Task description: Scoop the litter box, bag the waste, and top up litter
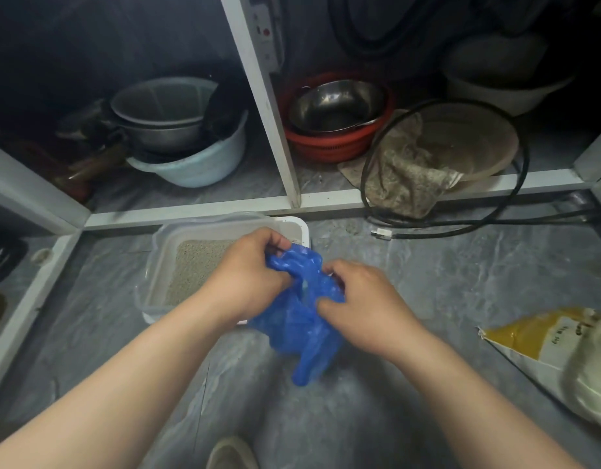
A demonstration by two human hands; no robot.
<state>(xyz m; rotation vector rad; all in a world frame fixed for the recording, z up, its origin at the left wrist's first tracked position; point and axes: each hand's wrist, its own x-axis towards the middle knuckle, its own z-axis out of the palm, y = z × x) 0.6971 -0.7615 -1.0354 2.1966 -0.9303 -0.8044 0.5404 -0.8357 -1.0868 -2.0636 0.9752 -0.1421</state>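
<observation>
Blue bag [297, 319] over floor, just in front of litter box [164, 265]. Left hand [248, 275], right hand [363, 299] both pinch gathered top. Film likely thin, limp, slippery; grip bunched neck.

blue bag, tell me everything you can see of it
The blue bag is thin, glossy, crinkled plastic, bunched and limp. It hangs just in front of the litter box, above the grey floor, with a loose tail drooping at its bottom. The left hand pinches its top left, and the right hand grips its right side. What it holds cannot be seen.
</observation>
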